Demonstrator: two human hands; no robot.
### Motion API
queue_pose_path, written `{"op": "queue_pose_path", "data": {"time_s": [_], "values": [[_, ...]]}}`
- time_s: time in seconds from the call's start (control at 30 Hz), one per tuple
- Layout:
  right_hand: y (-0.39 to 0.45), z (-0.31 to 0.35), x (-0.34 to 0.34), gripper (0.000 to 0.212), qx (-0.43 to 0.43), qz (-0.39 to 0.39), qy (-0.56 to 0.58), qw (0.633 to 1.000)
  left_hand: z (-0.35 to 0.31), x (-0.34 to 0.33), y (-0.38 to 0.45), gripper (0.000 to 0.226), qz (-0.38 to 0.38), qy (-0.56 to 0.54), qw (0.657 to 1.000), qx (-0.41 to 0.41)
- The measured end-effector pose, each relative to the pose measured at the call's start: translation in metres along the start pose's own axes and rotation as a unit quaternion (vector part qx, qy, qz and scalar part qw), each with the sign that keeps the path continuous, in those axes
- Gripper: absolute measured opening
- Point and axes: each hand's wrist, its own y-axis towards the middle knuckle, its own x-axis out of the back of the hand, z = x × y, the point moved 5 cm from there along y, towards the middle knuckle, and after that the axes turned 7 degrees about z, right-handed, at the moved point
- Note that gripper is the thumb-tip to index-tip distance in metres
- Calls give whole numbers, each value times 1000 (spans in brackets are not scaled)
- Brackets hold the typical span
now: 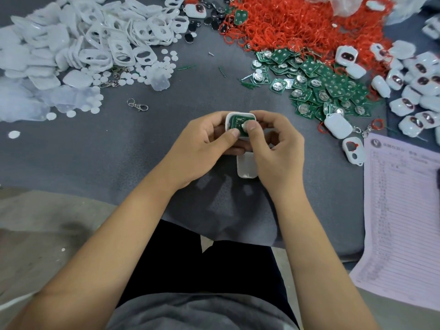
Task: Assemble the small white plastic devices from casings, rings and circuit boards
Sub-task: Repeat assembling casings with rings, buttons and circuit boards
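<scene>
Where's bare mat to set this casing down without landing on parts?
Free: the gray mat left of the left hand, below the key clip. Another strip between the right hand and the printed sheet. Crowded: circuit boards and red rings upper right.

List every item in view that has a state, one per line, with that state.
left hand: gripping the casing, thumb on the board
right hand: thumb pressing the board
white casing: held open side up, no cover on
circuit board: seated in the casing
second white casing half: lying on the mat, partly hidden under the hands
loose keyring clasp: lying unattached
finished devices: closed, piled at right
</scene>
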Motion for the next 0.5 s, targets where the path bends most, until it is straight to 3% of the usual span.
{"op": "queue_pose_path", "data": {"time_s": [0.37, 0.5], "values": [[0, 1, 1, 11, 0, 2, 26, 1000, 2, 1, 2, 31, -19, -15, 1000, 21], [-2, 4, 1, 10, 10, -2, 34, 999, 4, -1, 2, 28, -40, 31, 998, 25]]}}
